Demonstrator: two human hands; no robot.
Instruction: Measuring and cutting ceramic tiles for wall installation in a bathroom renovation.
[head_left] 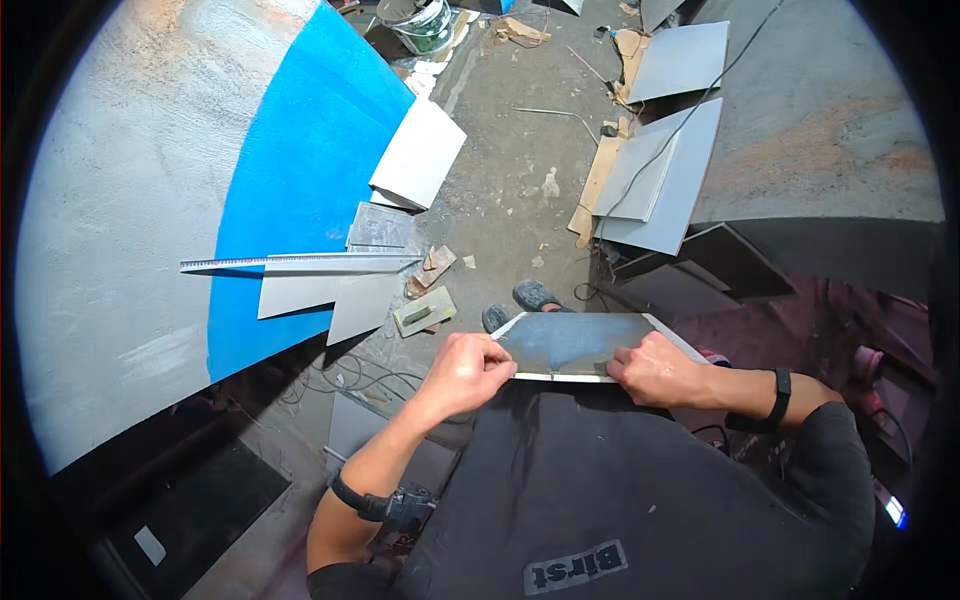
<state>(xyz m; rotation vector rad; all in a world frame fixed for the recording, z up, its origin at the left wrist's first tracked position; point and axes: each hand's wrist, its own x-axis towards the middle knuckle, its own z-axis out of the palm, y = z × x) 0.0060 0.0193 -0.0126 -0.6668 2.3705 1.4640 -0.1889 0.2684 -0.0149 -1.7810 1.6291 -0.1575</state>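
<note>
A flat rectangular tile (570, 335) with a dark grey-blue face and pale edges lies level in front of my body. My left hand (466, 372) pinches its near left corner, thumb and fingers pressed together. At the near edge toward the right, my right hand (655, 372) is closed on the same tile, with its knuckles up. A small dark mark shows on the near edge between my hands. The tile's underside is hidden. My shoes (536, 295) show just beyond its far edge.
Left, a blue-banded wall (300, 130) has tiles (420, 155) and a long metal ruler (300, 262) against it. A pale float (425, 311) lies on the floor. Grey panels (660, 180) and a cable stand right. A bucket (420, 25) is far off; loose cables (365, 375) lie left.
</note>
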